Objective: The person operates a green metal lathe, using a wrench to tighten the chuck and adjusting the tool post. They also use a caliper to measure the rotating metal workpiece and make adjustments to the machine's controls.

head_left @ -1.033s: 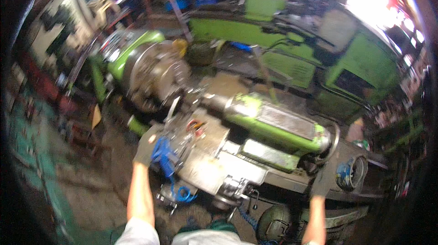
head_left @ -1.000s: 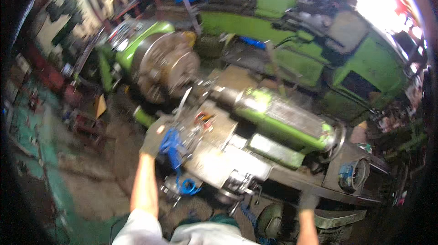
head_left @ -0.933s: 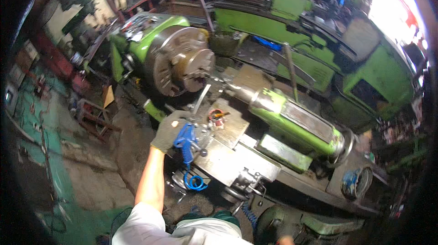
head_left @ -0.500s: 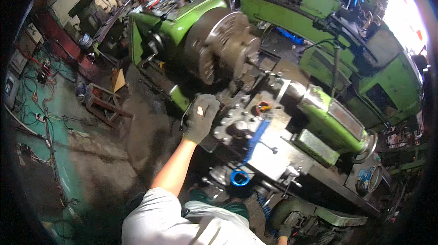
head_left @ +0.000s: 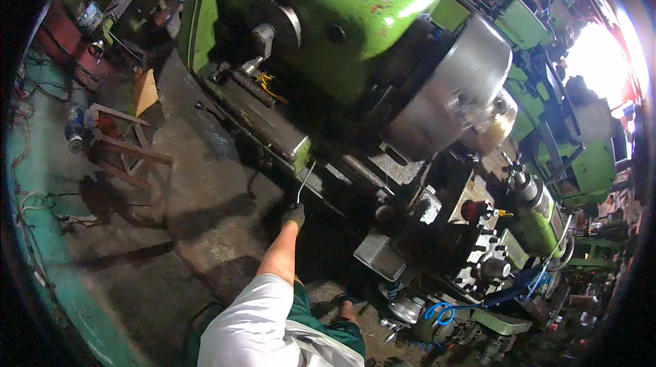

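Note:
My left hand [head_left: 294, 215], in a grey work glove, is closed round the lower end of a bent metal lever [head_left: 305, 182] at the front of a green lathe [head_left: 301, 32]. The lever's upper part rises beside the green end of a long machine rail. Right of the hand, the big steel chuck [head_left: 451, 87] carries a round metal workpiece [head_left: 497, 124]; both look smeared. Further right stand the tool post [head_left: 476, 211] and the tailstock [head_left: 543, 220]. My right hand is out of view.
A wooden and metal stand [head_left: 130, 141] is on the floor at left, with a bottle [head_left: 75, 131] beside it. Cables lie on the green floor strip [head_left: 48, 230]. A blue coiled hose [head_left: 443, 312] hangs by the carriage at lower right. Another green machine [head_left: 581, 169] stands behind.
The view has swung left, closer to the headstock. My left hand, earlier near the carriage, now grips the lever. My right hand has left the lower edge. The chuck looks more smeared.

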The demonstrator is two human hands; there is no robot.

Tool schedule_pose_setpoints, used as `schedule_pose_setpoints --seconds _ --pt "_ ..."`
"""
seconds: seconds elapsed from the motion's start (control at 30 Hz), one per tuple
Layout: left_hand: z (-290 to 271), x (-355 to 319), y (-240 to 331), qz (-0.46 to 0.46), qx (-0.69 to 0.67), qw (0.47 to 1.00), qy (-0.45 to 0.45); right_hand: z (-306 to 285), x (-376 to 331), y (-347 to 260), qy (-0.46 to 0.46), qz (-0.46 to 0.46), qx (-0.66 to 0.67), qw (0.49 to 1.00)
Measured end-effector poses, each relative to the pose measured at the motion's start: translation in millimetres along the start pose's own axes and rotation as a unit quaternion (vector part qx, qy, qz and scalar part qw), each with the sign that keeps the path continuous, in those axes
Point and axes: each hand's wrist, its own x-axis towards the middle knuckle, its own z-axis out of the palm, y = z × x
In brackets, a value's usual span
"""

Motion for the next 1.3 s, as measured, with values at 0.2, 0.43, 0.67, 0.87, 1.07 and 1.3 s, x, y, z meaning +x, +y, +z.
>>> schedule_pose_setpoints --seconds 0.2,0.43,0.67,0.87,1.07,1.3 --pt "-10.6 9.8 20.2 -0.116 -0.232 0.965 -0.049 8.1 -13.8 -7.5 -0.019 -0.033 -0.003 0.999" --pt "-58.8 -34.8 69.9 -0.286 -0.608 0.73 -0.125 36.3 -3.3 -13.8 0.021 0.003 0.004 1.0" --pt "-103.2 -80.0 132.0 -0.017 -0.109 0.991 -0.078 62.4 26.6 -46.8 -0.01 -0.045 0.045 0.998" --pt "-232.2 -219.4 323.5 0.457 -0.205 0.852 0.155 65.2 24.7 -55.7 0.076 -0.074 -0.085 0.991" --pt "-361.9 -237.6 497.9 0.69 -0.23 0.636 0.26 37.0 44.6 -62.8 0.134 -0.335 -0.575 0.734" --pt "-423.7 -190.9 461.4 0.683 -0.208 0.595 0.369 116.3 -11.8 -89.5 0.112 -0.026 0.238 0.965"
